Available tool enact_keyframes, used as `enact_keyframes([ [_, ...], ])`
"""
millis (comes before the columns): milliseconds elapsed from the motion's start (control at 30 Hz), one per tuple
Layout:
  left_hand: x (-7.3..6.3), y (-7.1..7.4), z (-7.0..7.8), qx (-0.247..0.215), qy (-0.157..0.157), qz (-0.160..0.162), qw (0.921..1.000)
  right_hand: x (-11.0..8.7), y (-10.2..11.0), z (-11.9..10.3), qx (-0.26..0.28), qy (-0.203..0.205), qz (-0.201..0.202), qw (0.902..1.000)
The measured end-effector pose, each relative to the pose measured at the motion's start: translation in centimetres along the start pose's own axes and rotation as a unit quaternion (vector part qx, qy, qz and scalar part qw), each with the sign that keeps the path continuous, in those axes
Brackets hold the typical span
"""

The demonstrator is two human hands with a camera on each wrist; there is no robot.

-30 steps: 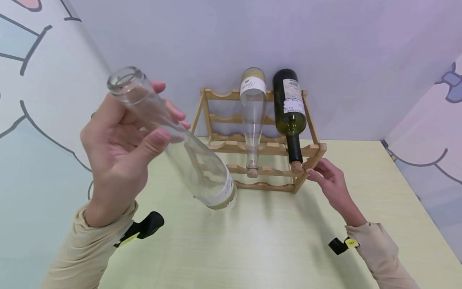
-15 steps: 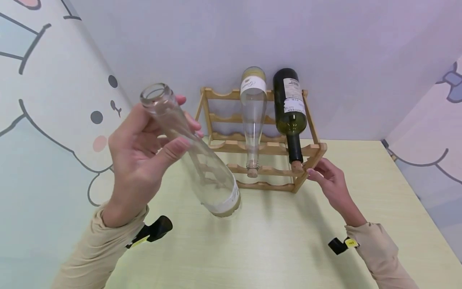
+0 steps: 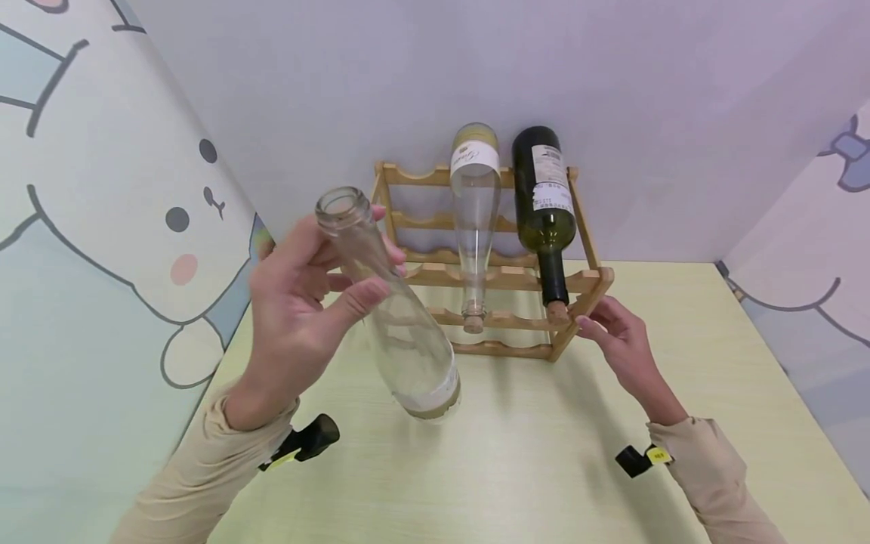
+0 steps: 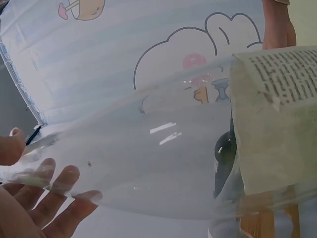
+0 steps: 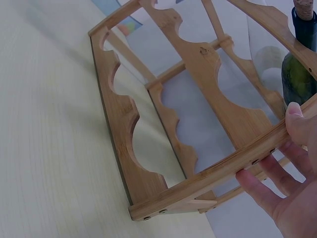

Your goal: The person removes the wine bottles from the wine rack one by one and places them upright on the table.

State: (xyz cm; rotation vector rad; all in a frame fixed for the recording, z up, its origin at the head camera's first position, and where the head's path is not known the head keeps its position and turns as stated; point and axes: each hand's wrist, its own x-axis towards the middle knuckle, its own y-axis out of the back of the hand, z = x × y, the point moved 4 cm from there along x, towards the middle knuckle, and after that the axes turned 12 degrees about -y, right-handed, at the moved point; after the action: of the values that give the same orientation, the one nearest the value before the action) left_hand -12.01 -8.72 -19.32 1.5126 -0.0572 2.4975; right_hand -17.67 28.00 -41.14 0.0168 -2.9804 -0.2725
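My left hand (image 3: 306,310) grips a clear glass bottle (image 3: 414,340) around its neck. The bottle is tilted, its open mouth up and toward me, its labelled base lower right in front of the wooden wine rack (image 3: 516,279). In the left wrist view the bottle (image 4: 148,144) spans most of the picture. My right hand (image 3: 621,336) holds the rack's right front post, thumb on one side and fingers on the other, as the right wrist view shows on the rack (image 5: 198,183). On the rack's top lie a corked clear bottle (image 3: 476,211) and a corked dark green wine bottle (image 3: 544,204).
The rack stands on a pale wooden table (image 3: 516,468) close to the back wall (image 3: 435,68). A wall with a cartoon rabbit (image 3: 136,196) rises on the left, and another decorated wall (image 3: 809,302) on the right.
My left hand has moved right and lower in the picture, carrying the clear bottle, which now leans less. My right hand has stayed on the rack. The bottles on the rack have not moved.
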Motion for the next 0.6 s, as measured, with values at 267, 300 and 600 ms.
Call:
enact_keyframes([
  [267, -1.2, -1.5, -0.5, 0.042, 0.016, -0.030, 0.9985, 0.0, -0.1, 0.1, 0.002, -0.004, 0.002, 1.0000],
  [300, -1.4, -1.6, -0.7, 0.044, 0.016, -0.032, 0.9984, 0.0, -0.1, 0.1, 0.000, -0.005, 0.003, 1.0000],
  [600, -2.8, -2.8, -1.7, 0.051, 0.023, -0.047, 0.9973, 0.0, 0.0, 0.1, -0.014, -0.006, 0.007, 0.9999],
])
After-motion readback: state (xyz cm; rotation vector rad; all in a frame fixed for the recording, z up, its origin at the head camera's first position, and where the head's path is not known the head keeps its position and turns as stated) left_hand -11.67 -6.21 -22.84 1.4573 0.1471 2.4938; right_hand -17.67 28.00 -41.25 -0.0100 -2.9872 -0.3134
